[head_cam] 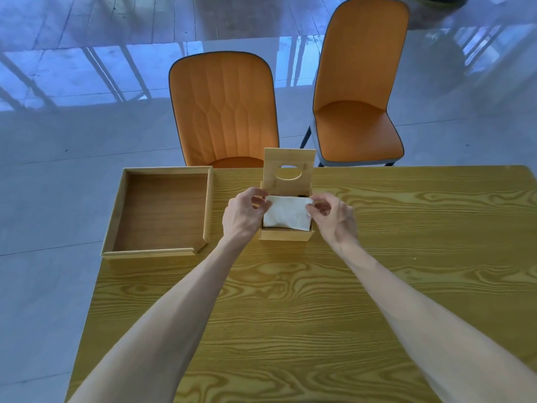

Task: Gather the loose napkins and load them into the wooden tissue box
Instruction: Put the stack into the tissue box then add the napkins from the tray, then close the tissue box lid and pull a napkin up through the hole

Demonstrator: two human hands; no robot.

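Note:
The wooden tissue box (286, 234) stands near the table's far edge. Its hinged lid (289, 161), with an oval hole, is raised upright at the back. A white napkin (287, 213) lies across the box's open top, its far edge lifted. My left hand (244, 213) pinches the napkin's far left corner. My right hand (334, 216) pinches the far right corner. Whatever lies under the napkin inside the box is hidden.
A shallow wooden tray (209, 205) sits to the left of the box, overhanging the table's left edge. The table (290, 301) has a yellow wood-grain top. Two orange chairs (223, 109) (360, 82) stand beyond the far edge.

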